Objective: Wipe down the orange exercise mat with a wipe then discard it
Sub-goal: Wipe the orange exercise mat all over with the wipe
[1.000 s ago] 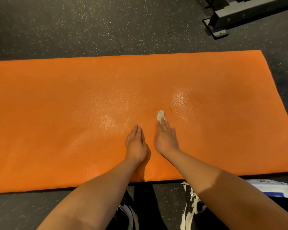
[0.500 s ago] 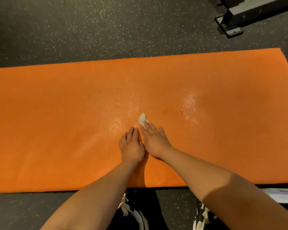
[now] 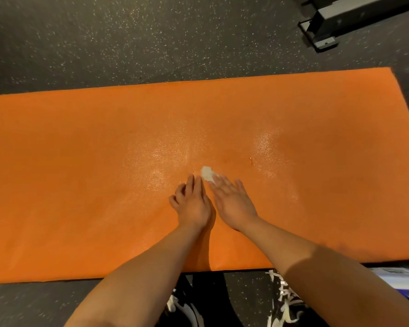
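— While both arms reach onto the orange mat (image 3: 80,185), where is the wipe (image 3: 207,173)?
— Just right of the frame's centre: a small white wad lying on the mat, pinned under the fingertips of the right hand (image 3: 234,201). That hand is flat, fingers straight and spread, pressing rather than grasping.
— And the left hand (image 3: 193,205)?
— Just beside the right, resting on the mat and grasping nothing. 2 fingers reach forward and the outer ones are loosely bent. Whether its fingertips touch the wipe I cannot tell.
— Anything else?
— Wet sheen on the mat around the hands, dark speckled floor (image 3: 128,38), a metal frame (image 3: 328,17) at upper right, black-and-white shoes (image 3: 285,298) at the bottom edge.
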`<action>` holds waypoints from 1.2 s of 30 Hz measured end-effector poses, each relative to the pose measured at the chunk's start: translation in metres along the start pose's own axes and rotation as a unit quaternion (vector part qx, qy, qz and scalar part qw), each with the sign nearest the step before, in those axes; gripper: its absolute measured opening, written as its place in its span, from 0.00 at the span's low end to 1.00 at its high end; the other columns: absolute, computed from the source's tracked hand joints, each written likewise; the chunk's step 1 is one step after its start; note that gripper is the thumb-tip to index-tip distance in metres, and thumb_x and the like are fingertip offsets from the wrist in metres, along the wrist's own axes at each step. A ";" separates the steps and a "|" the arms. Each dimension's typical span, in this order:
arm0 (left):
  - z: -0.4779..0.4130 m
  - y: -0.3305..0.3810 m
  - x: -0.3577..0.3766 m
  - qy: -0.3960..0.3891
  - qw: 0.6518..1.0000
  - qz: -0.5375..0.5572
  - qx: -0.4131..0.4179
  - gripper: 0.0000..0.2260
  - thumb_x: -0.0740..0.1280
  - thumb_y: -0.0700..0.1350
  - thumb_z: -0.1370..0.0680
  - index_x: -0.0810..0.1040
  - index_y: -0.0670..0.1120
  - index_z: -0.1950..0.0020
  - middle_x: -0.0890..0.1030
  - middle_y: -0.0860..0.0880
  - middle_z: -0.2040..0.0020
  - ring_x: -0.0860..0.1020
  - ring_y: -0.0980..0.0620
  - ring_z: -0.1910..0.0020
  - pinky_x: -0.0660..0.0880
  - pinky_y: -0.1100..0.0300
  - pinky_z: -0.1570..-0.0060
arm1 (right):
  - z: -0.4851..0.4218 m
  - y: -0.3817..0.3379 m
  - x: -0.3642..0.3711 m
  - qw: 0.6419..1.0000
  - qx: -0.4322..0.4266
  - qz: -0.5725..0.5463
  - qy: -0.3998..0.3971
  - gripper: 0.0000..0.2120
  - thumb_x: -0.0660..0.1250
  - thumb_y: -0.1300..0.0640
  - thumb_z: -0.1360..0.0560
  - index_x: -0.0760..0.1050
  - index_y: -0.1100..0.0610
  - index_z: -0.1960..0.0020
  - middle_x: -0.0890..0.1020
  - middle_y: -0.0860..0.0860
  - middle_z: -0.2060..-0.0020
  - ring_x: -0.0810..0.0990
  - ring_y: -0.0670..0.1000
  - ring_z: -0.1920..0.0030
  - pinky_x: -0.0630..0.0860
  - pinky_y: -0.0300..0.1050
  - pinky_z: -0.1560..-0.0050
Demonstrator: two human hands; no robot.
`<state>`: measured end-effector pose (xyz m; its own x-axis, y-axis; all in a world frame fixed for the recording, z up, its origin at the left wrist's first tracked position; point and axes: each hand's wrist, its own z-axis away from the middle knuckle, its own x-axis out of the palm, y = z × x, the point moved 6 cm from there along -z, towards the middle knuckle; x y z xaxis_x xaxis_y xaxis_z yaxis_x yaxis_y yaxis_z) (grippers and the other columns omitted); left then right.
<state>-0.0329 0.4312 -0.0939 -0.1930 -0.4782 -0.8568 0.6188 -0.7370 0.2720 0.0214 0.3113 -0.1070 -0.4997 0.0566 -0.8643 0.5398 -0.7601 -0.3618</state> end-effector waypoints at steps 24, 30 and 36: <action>-0.019 0.038 0.004 -0.023 0.998 0.007 0.056 0.25 0.53 0.52 0.16 0.52 0.54 0.19 0.45 0.52 0.17 0.50 0.43 0.23 0.48 0.42 0.27 | 0.009 0.028 -0.014 0.998 0.051 -0.010 0.021 0.28 0.51 0.56 0.16 0.51 0.50 0.17 0.50 0.47 0.18 0.44 0.47 0.18 0.40 0.57 0.21; -0.028 0.033 0.009 -0.048 0.998 0.003 0.042 0.28 0.52 0.53 0.16 0.47 0.55 0.18 0.41 0.54 0.18 0.47 0.45 0.22 0.46 0.42 0.27 | -0.004 0.084 -0.036 0.960 0.257 -0.080 0.079 0.30 0.51 0.60 0.18 0.49 0.55 0.17 0.44 0.52 0.17 0.41 0.52 0.18 0.42 0.59 0.21; -0.028 0.027 0.011 -0.044 0.997 0.037 0.050 0.27 0.51 0.57 0.16 0.48 0.58 0.18 0.41 0.57 0.18 0.47 0.48 0.22 0.44 0.47 0.27 | -0.038 0.006 -0.026 0.999 0.022 -0.043 -0.023 0.30 0.53 0.54 0.16 0.48 0.50 0.17 0.45 0.48 0.17 0.41 0.48 0.18 0.40 0.57 0.21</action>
<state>0.0033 0.4195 -0.1088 -0.2179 -0.5702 -0.7921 0.5558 -0.7396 0.3796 0.0635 0.3304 -0.1000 -0.5741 0.0929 -0.8135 0.4638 -0.7818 -0.4167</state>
